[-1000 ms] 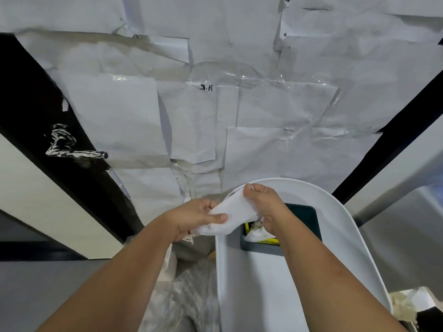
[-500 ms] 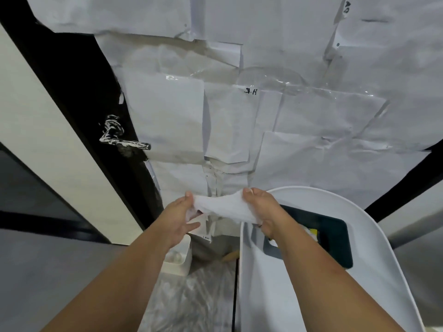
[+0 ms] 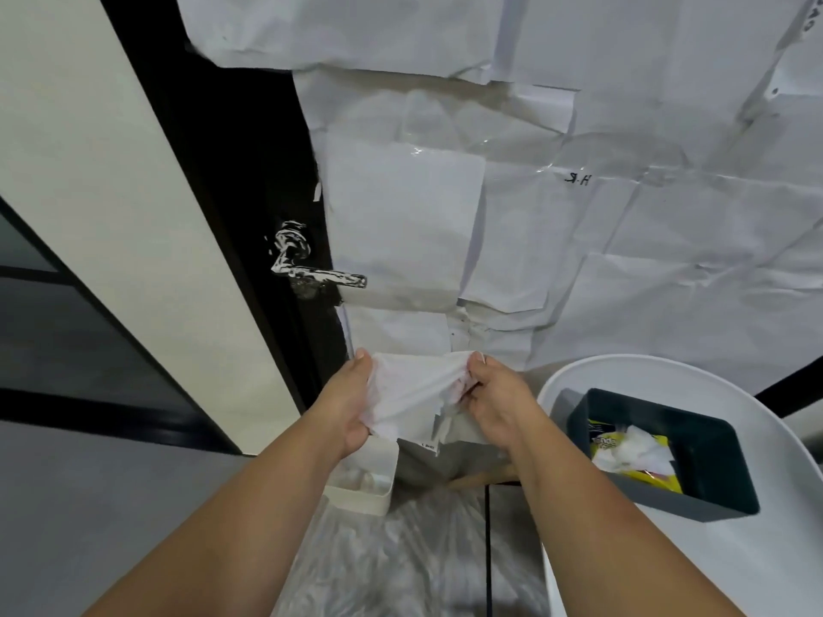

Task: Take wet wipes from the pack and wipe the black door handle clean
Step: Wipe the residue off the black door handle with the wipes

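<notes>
**Wipe stretched between both hands below the smeared handle**

The left hand (image 3: 352, 403) and the right hand (image 3: 494, 400) each pinch one edge of a white wet wipe (image 3: 412, 396), fingers curled onto it so that each grip is clamped on the sheet, which hangs spread and slightly crumpled between them. The black door handle (image 3: 311, 269) sits on the black door frame (image 3: 249, 171) at about 11 o'clock from the hands, well apart from them, its lever streaked with a white smear. At 3 o'clock from the right hand, a white table (image 3: 694, 558) carries a dark bin (image 3: 712, 443), and inside it lies the yellow wipe pack (image 3: 641, 472) with another white sheet poking out of its top (the print on the pack is too blurred to read). Just below the left hand stands a small white box (image 3: 374, 465). Overlapping white paper sheets (image 3: 579, 242) cover the surface behind the hands
</notes>
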### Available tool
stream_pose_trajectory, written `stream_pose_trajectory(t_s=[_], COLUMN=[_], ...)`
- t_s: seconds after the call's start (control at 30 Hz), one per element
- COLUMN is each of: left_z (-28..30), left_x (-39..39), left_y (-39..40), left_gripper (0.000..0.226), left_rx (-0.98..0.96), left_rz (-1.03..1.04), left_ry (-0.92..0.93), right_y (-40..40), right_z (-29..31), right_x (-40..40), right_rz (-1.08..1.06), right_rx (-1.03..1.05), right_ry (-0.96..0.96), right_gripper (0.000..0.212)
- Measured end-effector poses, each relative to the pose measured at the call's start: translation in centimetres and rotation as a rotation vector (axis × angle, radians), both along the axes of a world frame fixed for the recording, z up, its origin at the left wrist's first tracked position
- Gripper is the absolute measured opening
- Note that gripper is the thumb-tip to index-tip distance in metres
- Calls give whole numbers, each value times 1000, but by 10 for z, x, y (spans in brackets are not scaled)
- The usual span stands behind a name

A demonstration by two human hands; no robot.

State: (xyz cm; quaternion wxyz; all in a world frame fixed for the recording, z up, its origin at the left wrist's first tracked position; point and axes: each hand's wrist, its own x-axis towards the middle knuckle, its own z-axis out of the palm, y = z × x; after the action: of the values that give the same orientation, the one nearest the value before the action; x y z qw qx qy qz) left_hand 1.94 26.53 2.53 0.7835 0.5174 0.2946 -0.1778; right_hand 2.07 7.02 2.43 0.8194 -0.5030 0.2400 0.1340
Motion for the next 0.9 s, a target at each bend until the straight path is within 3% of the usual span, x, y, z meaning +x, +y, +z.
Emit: stream_pose_trajectory(t_s=[0.13,0.33,0.4,0.53,0.8,0.9], left_z=[3,20,17,9,-3,0], left_x=[7,24,29,31,31,36], left_y=[25,63,75,88,86,88], left_gripper=[41,38,39,35,21,29], left_rx=[-48,-130,-107,-34,-43,-32], left_rz=[-35,-50,-87,-121,-207,-219], left_ry=[-20,-126,-111,-65,221,278], right_y=[34,61,70,87,112,112], right_z=[4,3,2,15,27,28], right_x=[6,-2,-4,-6,8,18], right_rz=[-34,385,345,176,60,40], right_rx=[23,-319,-277,-7,-66,-71], right_ry=[46,100,46,-127,-325,-336], right_gripper=[27,65,48,15,22,21])
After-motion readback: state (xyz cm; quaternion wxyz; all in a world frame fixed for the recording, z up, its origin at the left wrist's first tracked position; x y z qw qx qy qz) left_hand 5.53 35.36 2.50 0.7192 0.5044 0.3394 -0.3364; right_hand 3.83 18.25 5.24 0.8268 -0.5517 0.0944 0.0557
